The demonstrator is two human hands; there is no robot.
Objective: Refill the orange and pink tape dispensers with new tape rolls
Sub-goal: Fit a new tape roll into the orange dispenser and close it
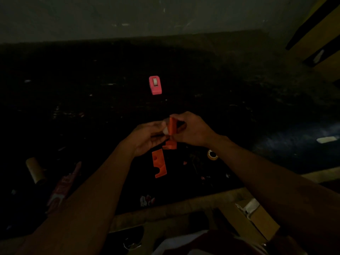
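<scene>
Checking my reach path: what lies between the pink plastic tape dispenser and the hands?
Head view: only bare dark tabletop separates the pink plastic tape dispenser from the left hand and right hand.

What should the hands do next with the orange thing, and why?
Probably seat the white tape roll, pinched in the left hand, into the orange dispenser half that the right hand grips. The two touch, and the other orange half lies apart on the table, so the case is open.
</scene>
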